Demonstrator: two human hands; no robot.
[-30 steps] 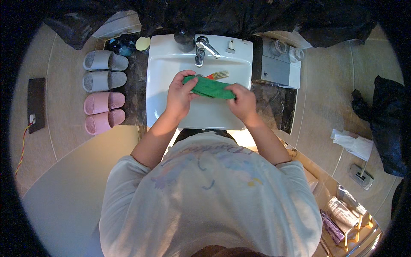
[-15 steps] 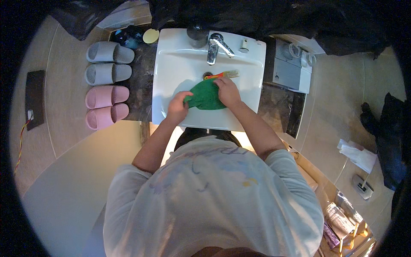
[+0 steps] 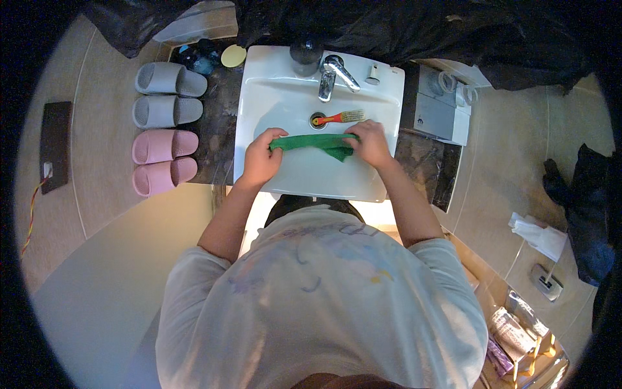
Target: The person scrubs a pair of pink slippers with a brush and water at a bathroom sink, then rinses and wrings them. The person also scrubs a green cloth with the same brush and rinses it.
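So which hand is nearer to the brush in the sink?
The right. The right hand is just below the bristle end of the brush in the picture; the left hand is farther off, below and left of its handle. Both grip the green cloth.

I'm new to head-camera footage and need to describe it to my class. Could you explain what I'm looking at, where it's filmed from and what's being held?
There is no robot here: these are a person's own bare hands. The view comes from a wide fisheye camera worn on the head, looking down, so straight edges bend near the rim and the person's pale shirt fills the lower middle.

The left hand and right hand grip opposite ends of a green cloth, stretched across a white sink. In the basin lies a brush with a red and yellow handle, its end over the drain. Behind it is a chrome faucet. Left of the sink are grey slippers and pink slippers.
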